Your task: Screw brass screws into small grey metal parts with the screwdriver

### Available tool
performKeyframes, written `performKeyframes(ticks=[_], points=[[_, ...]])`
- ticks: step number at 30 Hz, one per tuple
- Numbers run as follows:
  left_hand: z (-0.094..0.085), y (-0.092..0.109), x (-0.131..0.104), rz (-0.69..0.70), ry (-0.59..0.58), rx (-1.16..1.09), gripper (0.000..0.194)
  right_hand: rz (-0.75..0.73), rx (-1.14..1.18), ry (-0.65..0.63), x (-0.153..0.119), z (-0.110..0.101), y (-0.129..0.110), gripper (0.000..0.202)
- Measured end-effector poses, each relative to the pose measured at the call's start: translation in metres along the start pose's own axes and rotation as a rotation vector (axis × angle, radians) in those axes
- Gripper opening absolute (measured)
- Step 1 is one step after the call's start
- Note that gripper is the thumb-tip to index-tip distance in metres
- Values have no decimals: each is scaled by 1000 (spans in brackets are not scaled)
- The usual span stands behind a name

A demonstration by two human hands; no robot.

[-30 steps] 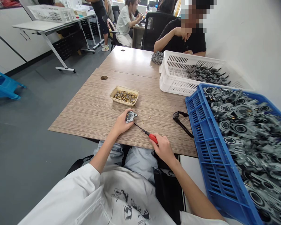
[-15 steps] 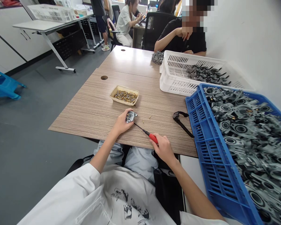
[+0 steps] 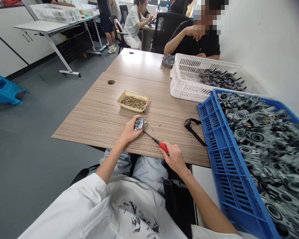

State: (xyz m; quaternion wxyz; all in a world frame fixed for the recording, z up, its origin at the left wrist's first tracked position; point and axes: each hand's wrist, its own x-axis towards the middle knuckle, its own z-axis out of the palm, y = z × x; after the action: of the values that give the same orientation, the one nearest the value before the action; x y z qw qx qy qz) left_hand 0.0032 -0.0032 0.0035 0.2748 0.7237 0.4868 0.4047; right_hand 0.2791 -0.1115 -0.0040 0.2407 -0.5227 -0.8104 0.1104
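My left hand (image 3: pixel 130 130) is closed around a small grey metal casting (image 3: pixel 139 123), just above the table near its front edge. In my right hand (image 3: pixel 173 155) is a screwdriver (image 3: pixel 163 146) with a red handle and a thin dark shaft. Its tip reaches the lower side of the casting by my left fingers; the exact contact point is hidden. Two small brass pins (image 3: pixel 159 124) lie loose on the table to the right of the casting. Beyond my left hand stands a cream tray (image 3: pixel 121 105) filled with many similar brass pieces.
A blue crate (image 3: pixel 220 172) heaped with metal castings stands at my right. Behind it, a white basket (image 3: pixel 186 94) holds darker parts. A black wristwatch (image 3: pixel 187 123) lies beside the blue crate. Across the wooden table (image 3: pixel 89 116) sits a person in black (image 3: pixel 179 39).
Both hands, the casting and the screwdriver stay practically where they were. In the background, an arm now shows behind the white basket on the far table.
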Motion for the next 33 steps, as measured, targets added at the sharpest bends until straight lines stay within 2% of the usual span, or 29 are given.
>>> performKeyframes(ticks=[33], points=[[-1,0,0,19,-8,4,57,23,-6,-11,-1,1,0,22]])
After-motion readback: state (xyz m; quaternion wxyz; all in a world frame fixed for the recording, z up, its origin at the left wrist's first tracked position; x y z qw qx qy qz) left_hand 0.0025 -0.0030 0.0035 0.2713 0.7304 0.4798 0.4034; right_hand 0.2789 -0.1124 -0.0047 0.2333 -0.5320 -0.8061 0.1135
